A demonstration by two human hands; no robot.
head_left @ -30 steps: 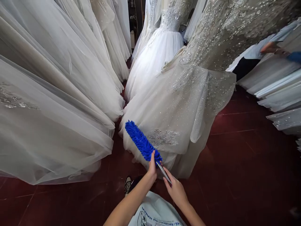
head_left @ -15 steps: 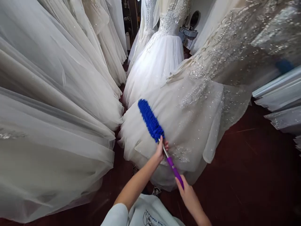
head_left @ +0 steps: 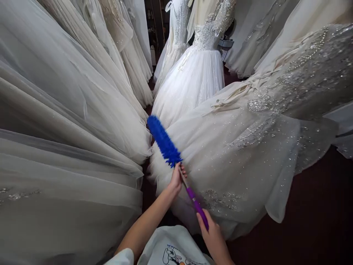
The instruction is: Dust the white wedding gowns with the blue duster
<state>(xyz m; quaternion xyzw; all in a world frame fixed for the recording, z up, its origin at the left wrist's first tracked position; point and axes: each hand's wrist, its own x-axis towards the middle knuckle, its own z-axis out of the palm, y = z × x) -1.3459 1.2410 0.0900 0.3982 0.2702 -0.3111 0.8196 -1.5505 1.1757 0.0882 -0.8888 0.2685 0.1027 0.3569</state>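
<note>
A duster [head_left: 164, 142] with a fluffy blue head, a thin metal shaft and a purple grip slants across the middle of the head view. My left hand [head_left: 177, 178] is closed around the shaft just below the blue head. Lower down, my right hand [head_left: 211, 228] wraps the end of the purple grip. The blue head points up and left, over the skirt of a beaded white gown [head_left: 209, 147]. Whether its fibres touch the tulle I cannot tell. Glittering beadwork covers the gown's upper part, and a beaded patch lies near its hem.
Long white gowns [head_left: 68, 106] hang in a row along the left. Ahead stands a gown with a beaded bodice [head_left: 205, 36], another behind it. More gowns [head_left: 256, 40] hang at the back right. Dark reddish floor [head_left: 314, 206] shows at the lower right.
Both hands and the duster have shifted left in view, the blue head now nearer the left row of gowns. The view itself has moved, and the gowns appear lower and farther right.
</note>
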